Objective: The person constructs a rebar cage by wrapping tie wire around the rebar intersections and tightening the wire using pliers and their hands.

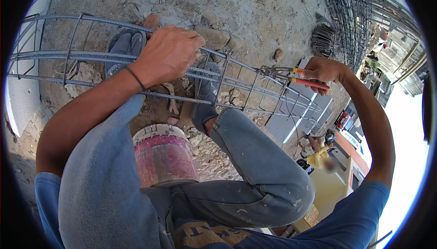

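A long rebar cage [221, 80] of lengthwise bars and bent stirrups runs across in front of me. My left hand [170, 51] is closed over its far top bar, and its fingertips are partly hidden behind the steel. Farther right, my right hand [322, 72] grips the handles of end-cutting pincers [273, 71] with red and yellow grips. The pincers' jaws are at the far top bar, beside a stirrup; I cannot tell whether they bite on wire there.
A pink-stained bucket [165, 155] stands near my legs, with rubble [232, 96] around it. Grey panels [291, 119] lie beneath the cage's right end. A bundle of stirrups [324, 40] and more rebar cages [350, 12] lie at the upper right. Another person [321, 155] is at the right.
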Demonstrator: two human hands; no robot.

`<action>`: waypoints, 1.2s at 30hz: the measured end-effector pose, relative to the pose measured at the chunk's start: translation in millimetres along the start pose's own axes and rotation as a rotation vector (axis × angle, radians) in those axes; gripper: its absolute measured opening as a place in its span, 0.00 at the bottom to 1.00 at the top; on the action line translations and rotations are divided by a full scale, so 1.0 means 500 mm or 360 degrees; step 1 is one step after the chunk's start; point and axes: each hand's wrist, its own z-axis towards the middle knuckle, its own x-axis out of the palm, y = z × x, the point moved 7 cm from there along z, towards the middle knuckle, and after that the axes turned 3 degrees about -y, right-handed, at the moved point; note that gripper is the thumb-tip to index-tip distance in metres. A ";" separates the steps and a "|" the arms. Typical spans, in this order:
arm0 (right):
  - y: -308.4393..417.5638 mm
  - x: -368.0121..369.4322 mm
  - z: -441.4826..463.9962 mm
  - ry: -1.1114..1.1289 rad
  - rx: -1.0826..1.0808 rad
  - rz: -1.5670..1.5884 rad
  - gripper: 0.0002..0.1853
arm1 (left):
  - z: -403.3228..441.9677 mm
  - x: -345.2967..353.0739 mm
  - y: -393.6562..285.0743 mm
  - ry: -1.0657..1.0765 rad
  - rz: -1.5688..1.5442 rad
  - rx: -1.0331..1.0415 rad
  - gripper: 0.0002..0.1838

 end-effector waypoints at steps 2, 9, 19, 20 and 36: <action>0.021 0.011 -0.021 -0.0189 0.0037 -0.0637 0.24 | 0.001 -0.002 -0.001 -0.0026 -0.0010 0.0008 0.14; 0.119 0.073 -0.136 -0.1757 -0.1273 -0.2317 0.25 | 0.001 -0.001 -0.002 -0.0081 -0.0042 0.0036 0.13; -0.068 0.131 -0.005 0.0033 0.0065 0.1176 0.32 | -0.001 0.000 0.014 0.0003 -0.0133 -0.0091 0.11; -0.071 0.143 -0.006 0.0149 0.0069 0.1326 0.30 | -0.002 -0.005 0.009 -0.0037 -0.0093 -0.0030 0.10; -0.074 0.137 0.018 0.0462 0.0004 0.1505 0.26 | -0.008 -0.004 -0.006 -0.0119 -0.0113 0.0031 0.11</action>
